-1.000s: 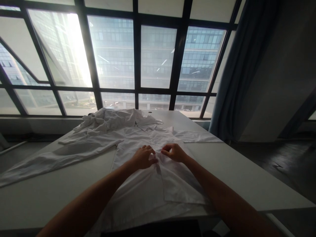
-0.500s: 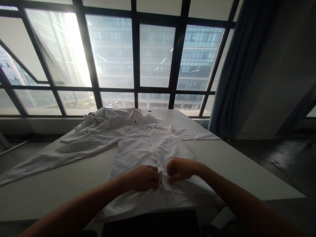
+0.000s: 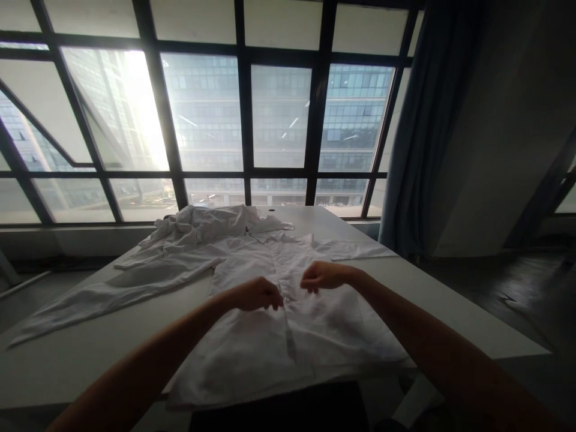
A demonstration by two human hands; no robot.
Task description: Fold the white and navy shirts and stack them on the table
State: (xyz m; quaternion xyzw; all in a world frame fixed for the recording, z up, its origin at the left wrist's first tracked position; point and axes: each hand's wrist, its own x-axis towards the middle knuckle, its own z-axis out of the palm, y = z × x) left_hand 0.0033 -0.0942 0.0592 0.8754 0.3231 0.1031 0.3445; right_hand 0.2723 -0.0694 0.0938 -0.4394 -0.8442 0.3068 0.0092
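Observation:
A white long-sleeved shirt point(image 3: 252, 348) lies spread face-up on a white table point(image 3: 450, 312), collar toward the window and hem hanging over the near edge. My left hand point(image 3: 254, 294) and my right hand point(image 3: 321, 276) are curled just above the shirt's middle, on either side of the front button strip. Both pinch the fabric edges along that strip, fingers closed. The left sleeve point(image 3: 112, 288) stretches far out to the left, and the right sleeve point(image 3: 355, 249) lies short to the right.
Beyond the collar sits a crumpled heap of more white cloth point(image 3: 198, 222). Behind the table rises a large dark-framed window point(image 3: 243, 120), with a dark curtain point(image 3: 427, 132) at its right. Dark floor lies right of the table.
My hands moved down the shirt front toward me, then back up toward the collar. The shirt's lower part now lies flatter and wider across the near edge.

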